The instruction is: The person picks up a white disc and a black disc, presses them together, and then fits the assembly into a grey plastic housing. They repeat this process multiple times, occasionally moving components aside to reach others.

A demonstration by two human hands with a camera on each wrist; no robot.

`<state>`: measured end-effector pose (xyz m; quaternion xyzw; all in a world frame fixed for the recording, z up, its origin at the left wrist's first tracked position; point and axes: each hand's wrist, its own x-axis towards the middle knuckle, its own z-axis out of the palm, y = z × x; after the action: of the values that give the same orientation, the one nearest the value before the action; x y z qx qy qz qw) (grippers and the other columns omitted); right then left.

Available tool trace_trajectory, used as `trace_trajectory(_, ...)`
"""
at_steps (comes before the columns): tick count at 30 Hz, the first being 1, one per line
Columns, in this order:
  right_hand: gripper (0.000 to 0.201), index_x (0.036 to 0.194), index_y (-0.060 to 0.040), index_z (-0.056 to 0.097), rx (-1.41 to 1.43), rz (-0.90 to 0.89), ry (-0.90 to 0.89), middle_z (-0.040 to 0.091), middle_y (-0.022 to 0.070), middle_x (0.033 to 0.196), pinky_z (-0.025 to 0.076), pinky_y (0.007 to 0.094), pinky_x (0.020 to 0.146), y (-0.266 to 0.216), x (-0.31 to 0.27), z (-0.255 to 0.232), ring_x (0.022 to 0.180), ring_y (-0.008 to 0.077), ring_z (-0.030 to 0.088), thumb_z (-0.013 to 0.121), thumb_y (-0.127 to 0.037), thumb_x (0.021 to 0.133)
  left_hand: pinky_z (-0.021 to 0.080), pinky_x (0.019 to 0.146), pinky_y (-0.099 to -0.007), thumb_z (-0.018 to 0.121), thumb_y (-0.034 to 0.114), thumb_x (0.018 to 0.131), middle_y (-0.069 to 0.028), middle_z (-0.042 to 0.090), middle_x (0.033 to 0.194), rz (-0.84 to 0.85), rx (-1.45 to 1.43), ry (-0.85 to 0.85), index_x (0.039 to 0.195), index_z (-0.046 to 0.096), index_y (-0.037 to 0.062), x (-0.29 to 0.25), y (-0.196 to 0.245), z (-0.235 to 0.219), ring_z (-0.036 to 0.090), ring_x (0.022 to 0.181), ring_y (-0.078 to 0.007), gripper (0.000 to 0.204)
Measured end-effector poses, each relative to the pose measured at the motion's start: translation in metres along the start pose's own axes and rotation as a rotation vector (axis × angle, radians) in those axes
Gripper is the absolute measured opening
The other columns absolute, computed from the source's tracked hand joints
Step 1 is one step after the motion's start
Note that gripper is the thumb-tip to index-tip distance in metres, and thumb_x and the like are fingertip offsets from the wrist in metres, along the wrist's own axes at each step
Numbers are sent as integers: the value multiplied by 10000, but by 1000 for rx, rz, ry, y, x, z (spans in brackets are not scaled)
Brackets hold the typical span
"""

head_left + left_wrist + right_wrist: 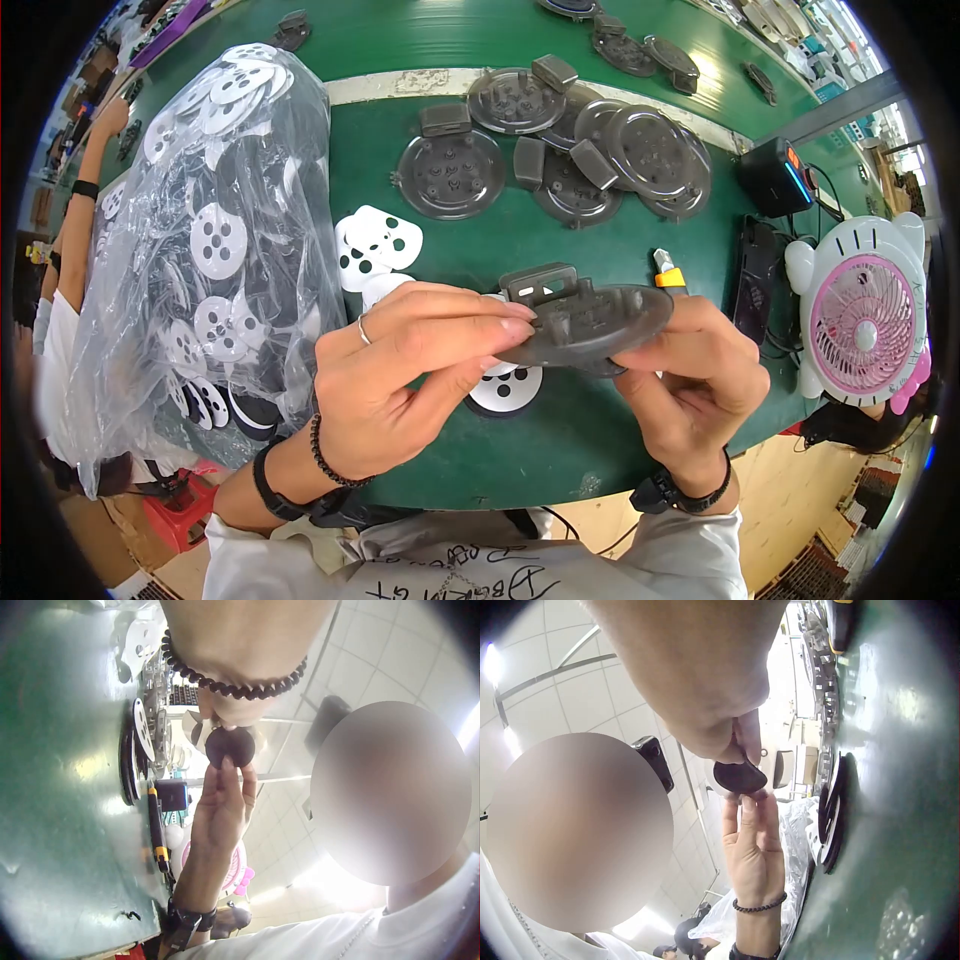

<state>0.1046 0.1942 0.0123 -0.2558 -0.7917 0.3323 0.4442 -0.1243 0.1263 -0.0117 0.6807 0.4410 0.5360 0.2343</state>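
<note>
Both hands hold a translucent grey round plastic part (600, 325) with a raised rectangular clip, tilted above the green table. My left hand (400, 370) pinches its left side, fingertips close by the clip. At the opposite edge my right hand (695, 375) grips it between thumb and fingers. A black round face (231, 747) shows between the hands in the left wrist view; the right wrist view shows a dark disc (739, 777) there, its edge bent near the right fingers. Below lie white discs with holes (508, 392), dark on their undersides.
A big clear bag (270, 240) of white holed discs stands at left. Several similar grey parts (455, 175) lie behind the hands, beside more white pieces (385, 240). At right are a yellow-and-black cutter (668, 272), a black box (775, 178) and a pink-and-white fan (862, 310).
</note>
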Motion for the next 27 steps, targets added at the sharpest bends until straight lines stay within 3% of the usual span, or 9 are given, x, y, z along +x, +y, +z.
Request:
trace_trajectory(5, 315, 999, 14, 736, -36, -19, -12, 708, 145, 886, 573, 267, 642, 1, 3, 6, 778, 211, 726, 772, 142, 713, 572, 757, -317, 739, -78, 836, -176, 696, 984, -118, -30, 26, 1055, 649, -54, -8, 6, 8, 693, 861, -215, 238)
trace_trajectory(7, 334, 1026, 16, 735, -65, -8, -20, 703, 145, 904, 581, 268, 658, 2, 1, 9, 804, 219, 733, 771, 143, 719, 573, 755, -286, 720, -89, 858, -137, 676, 974, -306, -165, 81, 1055, 629, -66, -9, 8, 11, 667, 850, -158, 218)
trace_trajectory(10, 348, 1042, 19, 739, -65, 8, 85, 687, 145, 946, 581, 267, 654, 0, -1, 13, 821, 222, 732, 778, 142, 719, 575, 763, -269, 712, -82, 873, -116, 671, 961, -449, -280, 115, 1050, 621, -70, -6, 14, 14, 667, 871, -142, 200)
trace_trajectory(12, 382, 1160, 36, 679, -105, 188, 58, 655, 79, 960, 575, 253, 764, -6, -4, 9, 864, 134, 669, 755, 139, 800, 576, 764, -272, 706, -82, 879, -116, 672, 964, -480, -319, 128, 1053, 616, -71, -7, 14, 17, 669, 879, -141, 197)
trace_trajectory(13, 382, 1160, 36, 679, -105, 190, 60, 655, 79, 960, 575, 253, 764, -7, -5, 10, 864, 134, 669, 755, 139, 800, 577, 765, -274, 700, -82, 885, -116, 673, 966, -511, -358, 144, 1057, 611, -72, -7, 14, 19, 670, 887, -140, 194)
trace_trajectory(15, 432, 1224, 46, 618, 87, 325, 161, 663, 82, 953, 566, 250, 744, -10, -5, 14, 855, 116, 657, 760, 112, 821, 578, 766, -276, 692, -85, 890, -121, 674, 967, -523, -384, 141, 1055, 603, -72, -7, 15, 20, 673, 893, -143, 188)
trace_trajectory(18, 431, 1195, 39, 565, -25, 164, 110, 669, 84, 926, 549, 238, 739, 1, -7, 5, 829, 111, 658, 774, 90, 822, 603, 768, -274, 704, -76, 887, -129, 687, 989, -523, -427, 158, 1050, 632, -74, -9, 12, 22, 685, 900, -144, 178)
trace_trajectory(21, 385, 1100, 2, 532, 104, 297, 166, 674, 84, 900, 532, 230, 742, -5, -5, 7, 811, 109, 660, 781, 82, 818, 628, 769, -272, 725, -66, 877, -133, 696, 1011, -493, -440, 179, 1043, 668, -77, -12, 10, 23, 695, 902, -146, 176)
trace_trajectory(27, 398, 1051, -37, 486, 147, 300, 188, 679, 94, 890, 531, 234, 735, -4, -5, 6, 820, 117, 675, 772, 101, 812, 631, 770, -272, 727, -70, 872, -132, 689, 1011, -494, -450, 171, 1026, 663, -78, -13, 10, 24, 695, 901, -153, 167)
